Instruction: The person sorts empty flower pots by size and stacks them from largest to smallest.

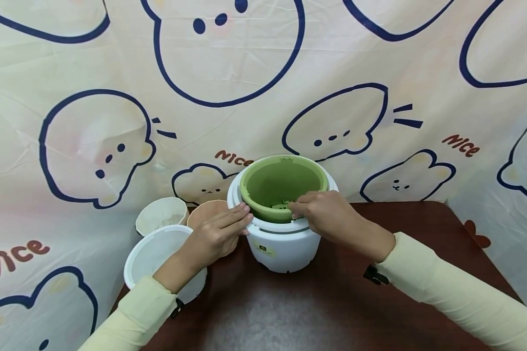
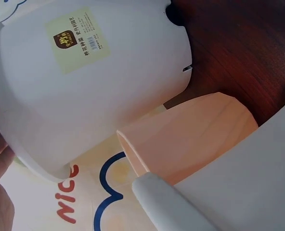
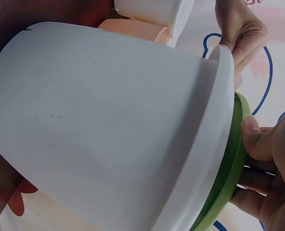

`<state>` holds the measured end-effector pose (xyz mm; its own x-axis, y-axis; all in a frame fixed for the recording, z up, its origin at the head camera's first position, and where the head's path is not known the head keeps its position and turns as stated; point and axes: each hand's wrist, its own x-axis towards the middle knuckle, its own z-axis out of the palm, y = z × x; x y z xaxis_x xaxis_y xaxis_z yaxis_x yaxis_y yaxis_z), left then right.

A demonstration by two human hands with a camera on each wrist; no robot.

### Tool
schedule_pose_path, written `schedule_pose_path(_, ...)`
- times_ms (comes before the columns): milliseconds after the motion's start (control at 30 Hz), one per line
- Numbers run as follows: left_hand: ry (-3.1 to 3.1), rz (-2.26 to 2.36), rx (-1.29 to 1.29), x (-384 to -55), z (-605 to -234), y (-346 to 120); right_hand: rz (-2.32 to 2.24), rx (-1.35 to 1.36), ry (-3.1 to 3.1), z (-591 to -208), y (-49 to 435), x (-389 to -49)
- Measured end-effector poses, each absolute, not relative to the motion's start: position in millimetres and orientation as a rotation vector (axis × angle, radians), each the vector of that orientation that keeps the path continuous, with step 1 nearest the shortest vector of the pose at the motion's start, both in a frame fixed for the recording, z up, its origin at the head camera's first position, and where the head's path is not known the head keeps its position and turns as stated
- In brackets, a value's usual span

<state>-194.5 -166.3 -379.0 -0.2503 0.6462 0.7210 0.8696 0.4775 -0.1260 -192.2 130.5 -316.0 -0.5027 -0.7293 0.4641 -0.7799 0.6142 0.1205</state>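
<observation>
White pot point(image 1: 290, 251): we're gripping its rim, left hand point(image 1: 216, 234) | inside it: we're pinching the green pot point(image 1: 283, 178), right hand point(image 1: 327, 213)

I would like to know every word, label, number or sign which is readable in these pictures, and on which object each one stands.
"Nice": in red, three times in the head view, on the patterned backdrop.
Label on the outer white pot: Chinese characters, a dark logo and a barcode; too small and blurred to quote reliably.
Red lettering cut off at the top of the right wrist view: not readable.
</observation>
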Motion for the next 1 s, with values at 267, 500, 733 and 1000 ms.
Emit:
schedule_pose_path(267,-1.971,-0.377,-1.244,-195.6,-381.8,-167.4,0.161,1.187,-2.382,-319.7,130.7,-192.8)
schedule_pose_path(500,-1.928,-0.376,-1.244,-196.1,-381.6,-166.1,0.194,1.189,-2.415,-323.0,131.1,-193.9)
schedule_pose_path(733,-1.948,-0.387,-1.245,-195.4,-381.3,-166.2,0.242,1.199,-2.469,-322.6,131.4,-195.3)
schedule_pose_path(1000,-1.973,-0.386,-1.234,-194.0,-380.0,-166.0,0.336,1.181,-2.551,-319.1,129.7,-196.8)
